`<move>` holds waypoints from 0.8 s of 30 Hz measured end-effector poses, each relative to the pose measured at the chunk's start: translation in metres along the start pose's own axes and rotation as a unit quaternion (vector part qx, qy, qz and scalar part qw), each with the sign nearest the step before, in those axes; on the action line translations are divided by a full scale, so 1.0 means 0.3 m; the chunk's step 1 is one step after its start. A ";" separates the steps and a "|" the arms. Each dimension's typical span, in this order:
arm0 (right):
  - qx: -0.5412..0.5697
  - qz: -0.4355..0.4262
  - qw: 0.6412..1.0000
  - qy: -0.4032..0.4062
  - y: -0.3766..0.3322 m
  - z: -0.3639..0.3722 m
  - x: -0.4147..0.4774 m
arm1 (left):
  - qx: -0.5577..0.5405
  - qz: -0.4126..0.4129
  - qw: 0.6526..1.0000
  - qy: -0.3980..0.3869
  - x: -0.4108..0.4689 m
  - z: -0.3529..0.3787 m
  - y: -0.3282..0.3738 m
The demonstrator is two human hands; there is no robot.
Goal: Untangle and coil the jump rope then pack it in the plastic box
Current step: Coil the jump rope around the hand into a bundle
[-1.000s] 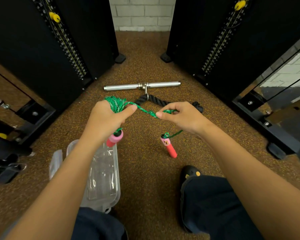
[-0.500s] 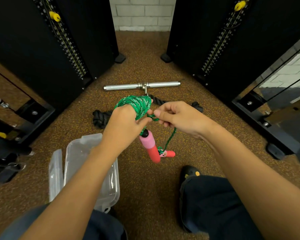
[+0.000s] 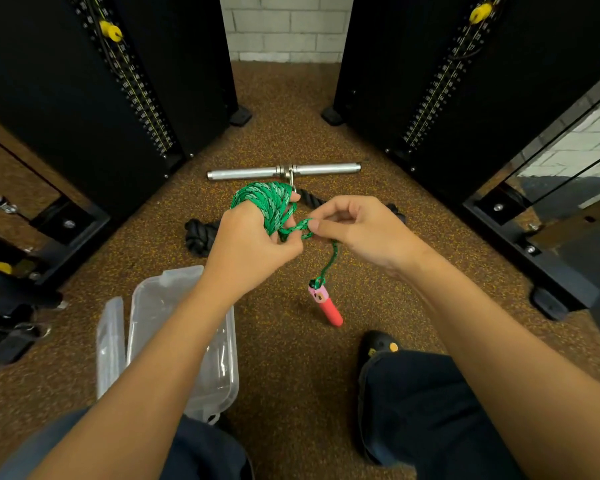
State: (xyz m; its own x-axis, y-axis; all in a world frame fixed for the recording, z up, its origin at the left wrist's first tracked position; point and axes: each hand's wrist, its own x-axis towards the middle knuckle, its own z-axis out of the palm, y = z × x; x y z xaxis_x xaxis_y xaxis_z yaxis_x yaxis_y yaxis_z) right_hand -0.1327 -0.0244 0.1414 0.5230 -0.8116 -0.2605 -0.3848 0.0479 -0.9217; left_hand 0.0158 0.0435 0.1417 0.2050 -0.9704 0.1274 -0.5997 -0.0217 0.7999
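Rope (image 3: 267,202), green, is coiled round the left hand (image 3: 250,247), whose fingers curl on it. The right hand (image 3: 361,226) pinches a loose strand just beside it, both raised over the speckled floor (image 3: 291,393). Black weight machines (image 3: 66,98) stand left and right. Near left lies the clear box (image 3: 146,306), open, its lid (image 3: 110,341) alongside. A steel bar (image 3: 243,174) lies farther off. The pink handle (image 3: 326,304) hangs from the strand.
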 end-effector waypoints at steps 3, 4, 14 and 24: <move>-0.068 -0.021 0.997 0.024 0.007 0.007 0.006 | -0.132 -0.074 0.988 -0.011 0.002 -0.006 0.008; -0.101 -0.028 0.994 0.019 0.008 0.009 0.005 | -0.190 -0.102 0.977 -0.012 0.004 -0.007 0.010; 0.069 -0.006 0.997 -0.039 0.004 0.020 0.006 | -0.252 -0.168 0.952 0.039 0.034 -0.042 -0.040; -0.190 -0.091 0.977 -0.020 -0.012 0.035 -0.003 | 0.008 0.003 1.000 -0.022 0.000 -0.043 0.012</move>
State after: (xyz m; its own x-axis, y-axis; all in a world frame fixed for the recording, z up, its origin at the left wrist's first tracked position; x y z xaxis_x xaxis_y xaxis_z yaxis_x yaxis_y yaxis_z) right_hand -0.1239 -0.0177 0.1420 0.6358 -0.7626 -0.1197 -0.5330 -0.3215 -0.7827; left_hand 0.0236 0.0464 0.1521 0.1674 -0.9802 0.1058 -0.6138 -0.0197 0.7892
